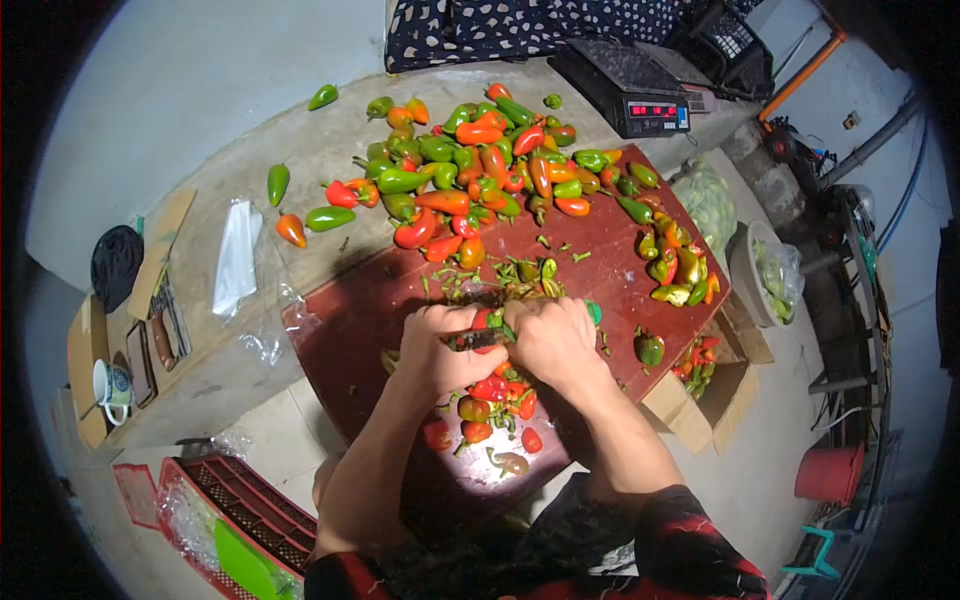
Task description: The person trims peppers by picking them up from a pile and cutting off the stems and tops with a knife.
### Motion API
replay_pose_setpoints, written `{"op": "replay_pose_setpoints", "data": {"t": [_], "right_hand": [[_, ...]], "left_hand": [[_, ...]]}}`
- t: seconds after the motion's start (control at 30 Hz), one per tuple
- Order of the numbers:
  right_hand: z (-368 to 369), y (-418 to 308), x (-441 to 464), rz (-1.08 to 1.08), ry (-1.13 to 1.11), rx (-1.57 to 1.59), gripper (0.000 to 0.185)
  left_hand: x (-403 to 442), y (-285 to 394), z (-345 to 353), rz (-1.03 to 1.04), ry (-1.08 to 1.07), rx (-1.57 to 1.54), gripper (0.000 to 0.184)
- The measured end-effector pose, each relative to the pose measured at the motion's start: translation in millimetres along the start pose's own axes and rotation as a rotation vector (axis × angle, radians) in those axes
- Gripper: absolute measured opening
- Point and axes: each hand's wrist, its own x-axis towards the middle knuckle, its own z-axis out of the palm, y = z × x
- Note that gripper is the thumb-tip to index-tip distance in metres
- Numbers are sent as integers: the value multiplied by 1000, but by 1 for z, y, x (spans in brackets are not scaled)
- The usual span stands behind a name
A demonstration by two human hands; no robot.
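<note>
My left hand [440, 348] is closed round a red and green pepper [486, 319] above the dark red board. Beside it my right hand [553, 340] is wrapped round a knife, and the green end of its handle [595, 313] shows past my fist. The dark blade [474, 341] reaches across to my left fingers, against or close to the pepper; the exact contact is hidden. Below my hands lie several red peppers [489, 389] and cut bits. Green stems [458, 291] are scattered just beyond my knuckles.
A large heap of peppers [450, 180] covers the far side. More peppers [680, 265] lie at the board's [370, 320] right. A cardboard box [735, 395] with peppers stands at lower right. A scale [640, 100], plastic bags [237, 255] and a red crate [235, 500] surround the work area.
</note>
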Motion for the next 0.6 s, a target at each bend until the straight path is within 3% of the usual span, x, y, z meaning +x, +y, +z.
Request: {"op": "replay_pose_setpoints", "data": {"t": [0.2,0.27,0.3,0.33,0.37,0.6], "right_hand": [[-6,0,-10,-70,70,24,13],[23,38,0,115,-74,-226,15],[43,80,9,332,-189,-190,17],[49,110,10,513,-84,-135,19],[25,110,8,460,96,-69,16],[23,77,3,468,181,314,19]], "left_hand": [[-5,2,-2,98,-43,-136,27],[-3,9,-1,82,-57,-81,26],[-2,15,-3,73,-57,-21,25],[0,20,-9,119,-28,-77,20],[5,20,-15,155,-14,-67,20],[-9,-1,-4,85,31,-59,16]]}}
